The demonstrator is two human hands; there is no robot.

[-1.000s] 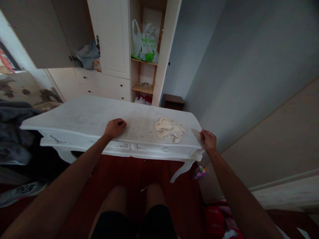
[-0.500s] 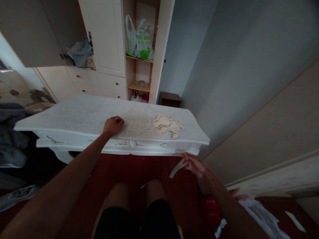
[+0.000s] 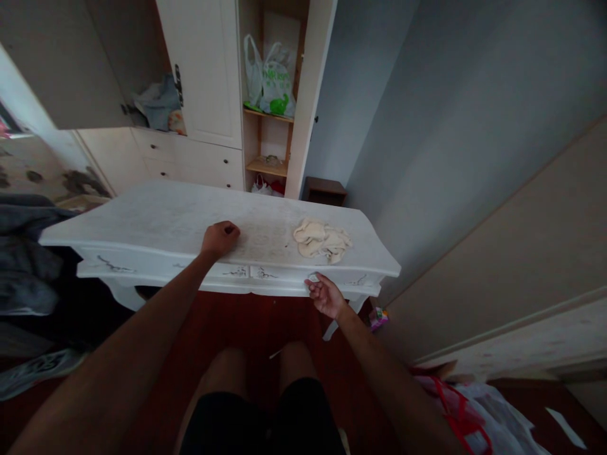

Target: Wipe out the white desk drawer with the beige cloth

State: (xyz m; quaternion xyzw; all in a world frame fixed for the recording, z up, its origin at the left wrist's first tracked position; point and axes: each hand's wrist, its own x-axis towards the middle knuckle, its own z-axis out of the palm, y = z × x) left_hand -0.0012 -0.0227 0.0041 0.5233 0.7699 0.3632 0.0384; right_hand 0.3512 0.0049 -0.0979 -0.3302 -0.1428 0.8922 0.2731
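A white desk (image 3: 156, 218) with a scuffed top and drawers carved with dark sprigs stands in front of me. On its top, near the front edge, my left hand (image 3: 220, 239) rests in a loose fist; nothing shows in the hollow of its fingers. My right hand (image 3: 325, 296) is at the drawer front, thumb and fingers closed round a round white drawer knob (image 3: 313, 277). That drawer (image 3: 284, 274) looks closed. Just above and behind this hand, a crumpled cream cloth (image 3: 322, 240) lies on the desk top.
Behind the desk is a white wardrobe (image 3: 203, 82) with open doors and plastic bags (image 3: 277, 82) on a shelf. Dark clothes (image 3: 26, 253) are heaped at left. A white strip (image 3: 331, 330), a pink box (image 3: 378, 318) and a red-and-white bag (image 3: 462, 411) are low at right.
My right hand has moved left along the desk front, from near its right end to the drawer knob. My left hand stays in its place. The view has shifted slightly.
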